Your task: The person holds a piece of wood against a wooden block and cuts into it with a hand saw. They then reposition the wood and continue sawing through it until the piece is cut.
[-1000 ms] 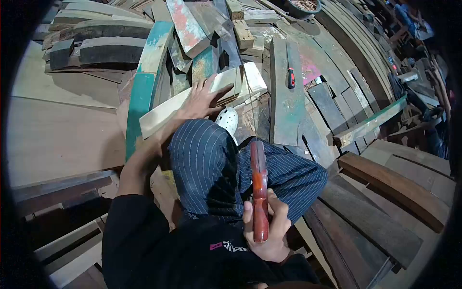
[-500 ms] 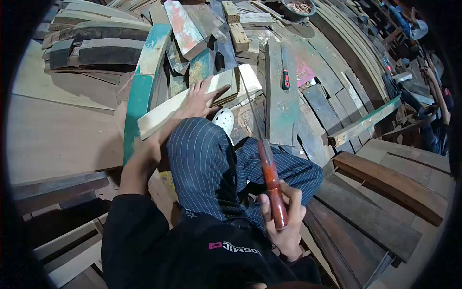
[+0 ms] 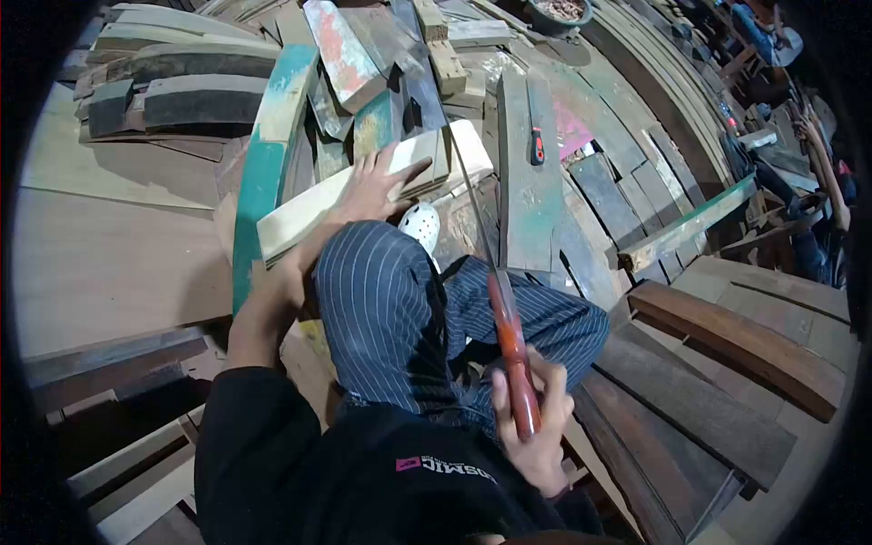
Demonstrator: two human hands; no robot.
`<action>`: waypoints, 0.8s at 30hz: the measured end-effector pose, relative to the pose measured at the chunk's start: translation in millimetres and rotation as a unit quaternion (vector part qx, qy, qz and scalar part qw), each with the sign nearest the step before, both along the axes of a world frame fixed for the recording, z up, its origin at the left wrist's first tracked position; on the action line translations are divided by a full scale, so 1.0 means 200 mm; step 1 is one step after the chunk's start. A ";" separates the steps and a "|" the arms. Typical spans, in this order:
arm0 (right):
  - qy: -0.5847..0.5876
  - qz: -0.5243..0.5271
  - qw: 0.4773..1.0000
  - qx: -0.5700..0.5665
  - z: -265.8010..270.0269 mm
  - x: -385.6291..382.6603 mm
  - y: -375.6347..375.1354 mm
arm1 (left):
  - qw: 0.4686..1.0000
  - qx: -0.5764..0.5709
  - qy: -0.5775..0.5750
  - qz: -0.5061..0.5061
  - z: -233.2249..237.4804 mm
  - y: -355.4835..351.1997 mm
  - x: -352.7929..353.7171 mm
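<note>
Saw (image 3: pixel 511 354), hand type, with a red-brown wooden handle and a thin steel blade. The right hand (image 3: pixel 538 434) is wrapped tight around the handle, on the near side of the pale board. The blade runs up and away to meet the pale board (image 3: pixel 300 218) at its far right end, where it appears to sit in or against the edge.

Left hand (image 3: pixel 372 186): flat on top of the board, fingers spread and not curled around anything, pressing it down.

Board: lies slantwise over a heap of scrap planks. A striped trouser knee (image 3: pixel 381 300) is raised just this side of it.

Step in hand, as judged: a saw cut at the board's right end, mid-stroke. A further stroke calls for steady downward weight from the flat hand and a blade kept straight in line.

Near the board:
- white perforated clog (image 3: pixel 421 224), just below its right end
- teal curved plank (image 3: pixel 263 173), crossing behind its left end
- screwdriver (image 3: pixel 537 145) with a red grip, on a grey plank to its right

Writing: black shirt (image 3: pixel 300 472) bears a small pink-and-white print, upside down to the camera, seemingly "COSMIC". Nothing else is legible.
</note>
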State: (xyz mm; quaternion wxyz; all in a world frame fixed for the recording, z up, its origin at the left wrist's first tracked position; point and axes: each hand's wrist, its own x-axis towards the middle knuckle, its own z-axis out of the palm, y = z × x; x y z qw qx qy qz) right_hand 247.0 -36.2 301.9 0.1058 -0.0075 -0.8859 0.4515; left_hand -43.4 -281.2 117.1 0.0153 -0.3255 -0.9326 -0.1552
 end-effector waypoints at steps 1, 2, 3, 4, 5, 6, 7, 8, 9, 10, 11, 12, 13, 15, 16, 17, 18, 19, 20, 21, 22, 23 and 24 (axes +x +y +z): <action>0.008 -0.003 1.000 0.011 0.06 0.07 0.02 | 1.000 0.005 -0.002 0.000 0.01 0.01 -0.01; 0.013 -0.010 1.000 0.025 0.11 0.12 0.02 | 1.000 0.009 0.010 -0.006 -0.01 0.01 -0.01; -0.005 -0.015 1.000 0.020 0.14 0.14 0.03 | 0.999 -0.004 0.034 -0.005 -0.02 0.01 -0.02; -0.016 -0.023 1.000 0.014 0.15 0.13 0.02 | 0.999 0.003 0.040 -0.016 -0.03 0.01 -0.03; -0.026 -0.031 0.999 0.007 0.15 0.12 0.02 | 0.998 0.010 0.047 -0.027 -0.05 0.00 -0.04; -0.018 -0.022 1.000 0.000 0.12 0.06 0.00 | 0.998 0.003 0.048 -0.027 -0.05 0.00 -0.04; 0.011 -0.011 0.999 -0.028 0.07 -0.02 -0.02 | 0.999 -0.006 0.042 -0.027 -0.04 0.00 -0.04; -0.042 -0.028 0.998 -0.041 0.03 -0.11 -0.07 | 0.999 -0.017 0.034 -0.025 -0.03 0.00 -0.03; -0.047 -0.006 0.997 -0.066 -0.01 -0.24 -0.09 | 0.999 -0.027 0.026 -0.022 -0.02 0.00 -0.03; -0.025 0.003 0.994 -0.103 -0.10 -0.36 -0.11 | 0.999 -0.024 0.024 -0.020 -0.02 0.00 -0.04; -0.002 0.004 0.996 -0.091 -0.17 -0.47 -0.12 | 0.999 -0.013 0.026 -0.021 -0.02 0.00 -0.04; -0.006 -0.007 0.995 -0.096 -0.20 -0.55 -0.14 | 0.999 -0.002 0.028 -0.021 -0.03 0.00 -0.04; -0.011 -0.017 0.995 -0.102 -0.21 -0.58 -0.15 | 0.999 0.009 0.028 -0.020 -0.03 0.00 -0.03; -0.010 -0.007 0.996 -0.089 -0.12 -0.49 -0.13 | 1.000 -0.019 0.009 -0.008 -0.01 0.01 -0.03; -0.016 -0.004 0.996 -0.083 -0.09 -0.39 -0.12 | 1.000 -0.015 0.014 -0.007 0.00 0.01 -0.03; 0.006 -0.013 0.998 -0.055 -0.08 -0.27 -0.10 | 1.000 -0.009 0.016 -0.007 -0.01 0.01 -0.03; 0.025 -0.004 0.999 -0.024 -0.04 -0.14 -0.07 | 1.000 -0.014 0.023 0.001 -0.02 0.01 -0.02; 0.019 0.000 1.000 0.009 -0.01 -0.02 -0.04 | 0.999 -0.019 0.027 0.011 -0.04 0.01 -0.02; 0.012 -0.004 1.000 0.028 0.05 0.05 -0.01 | 1.000 -0.005 0.010 0.001 -0.04 0.01 -0.03; 0.009 -0.001 0.999 0.050 0.10 0.11 0.02 | 1.000 -0.010 0.024 -0.002 -0.04 0.00 -0.02; 0.016 -0.009 0.999 0.049 0.10 0.13 0.03 | 0.999 -0.007 0.030 -0.008 -0.05 0.00 -0.03; 0.026 -0.018 0.998 0.047 0.10 0.13 0.03 | 0.999 -0.005 0.039 -0.015 -0.06 -0.01 -0.04; 0.025 -0.019 0.999 0.037 0.08 0.09 0.02 | 0.999 -0.004 0.042 -0.019 -0.06 -0.01 -0.04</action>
